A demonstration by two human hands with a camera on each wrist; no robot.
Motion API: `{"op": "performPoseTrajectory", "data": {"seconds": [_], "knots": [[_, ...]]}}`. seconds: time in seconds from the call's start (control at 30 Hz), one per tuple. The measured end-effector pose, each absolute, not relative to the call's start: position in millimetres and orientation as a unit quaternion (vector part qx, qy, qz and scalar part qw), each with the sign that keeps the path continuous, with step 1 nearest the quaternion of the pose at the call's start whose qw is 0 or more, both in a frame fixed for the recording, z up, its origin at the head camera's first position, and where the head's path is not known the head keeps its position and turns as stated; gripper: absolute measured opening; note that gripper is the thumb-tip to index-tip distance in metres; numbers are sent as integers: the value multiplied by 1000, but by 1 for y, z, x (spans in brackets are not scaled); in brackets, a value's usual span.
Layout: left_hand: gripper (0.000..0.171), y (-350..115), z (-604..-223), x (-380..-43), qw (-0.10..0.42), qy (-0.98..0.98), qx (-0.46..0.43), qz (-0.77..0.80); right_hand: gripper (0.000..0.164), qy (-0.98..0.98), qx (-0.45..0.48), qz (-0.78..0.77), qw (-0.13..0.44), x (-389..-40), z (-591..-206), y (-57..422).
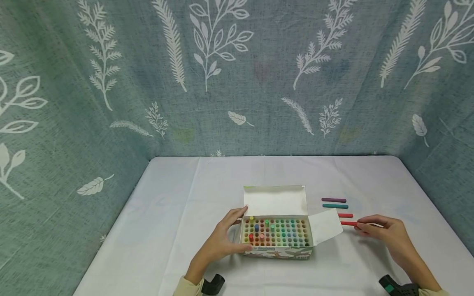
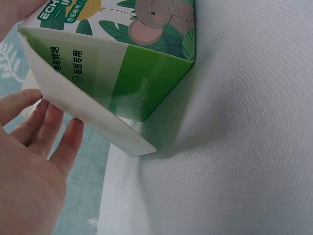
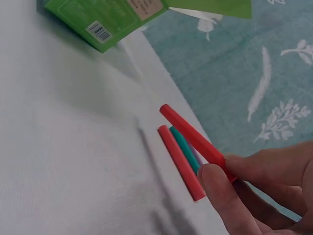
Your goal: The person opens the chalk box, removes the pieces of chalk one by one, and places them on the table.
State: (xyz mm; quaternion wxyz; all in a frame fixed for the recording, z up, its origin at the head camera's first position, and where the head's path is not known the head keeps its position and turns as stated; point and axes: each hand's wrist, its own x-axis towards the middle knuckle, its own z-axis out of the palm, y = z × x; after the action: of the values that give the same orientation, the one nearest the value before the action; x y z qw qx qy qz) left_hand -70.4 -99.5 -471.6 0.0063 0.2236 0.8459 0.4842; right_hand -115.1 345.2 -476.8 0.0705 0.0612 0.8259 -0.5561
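An open chalk box stands on the table, its holed insert holding several coloured chalk sticks upright. My left hand grips its left end, thumb at the front edge and fingers toward the back corner. In the left wrist view, fingertips touch the white side flap. To the right of the box, my right hand pinches a red chalk stick by one end, between thumb and fingers. Another red chalk stick, a teal one and a purple one lie beyond it.
The box's lid stands raised at the back, and its right flap sticks out toward the chalk sticks. A white cloth covers the table. Green leaf-patterned curtains enclose the back and both sides.
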Motion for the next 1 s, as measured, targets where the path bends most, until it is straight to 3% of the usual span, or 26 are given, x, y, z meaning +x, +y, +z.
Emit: {"op": "performPoseTrajectory", "data": {"seconds": [0.43,1.0], "knots": [[95,-100,-470,-70,22,842,213,495,42,832,109,-537,86,-122,-489,338],[95,-100,-471,-70,24,839,213,501,38,866,110,-485,54,-126,-495,330]]}}
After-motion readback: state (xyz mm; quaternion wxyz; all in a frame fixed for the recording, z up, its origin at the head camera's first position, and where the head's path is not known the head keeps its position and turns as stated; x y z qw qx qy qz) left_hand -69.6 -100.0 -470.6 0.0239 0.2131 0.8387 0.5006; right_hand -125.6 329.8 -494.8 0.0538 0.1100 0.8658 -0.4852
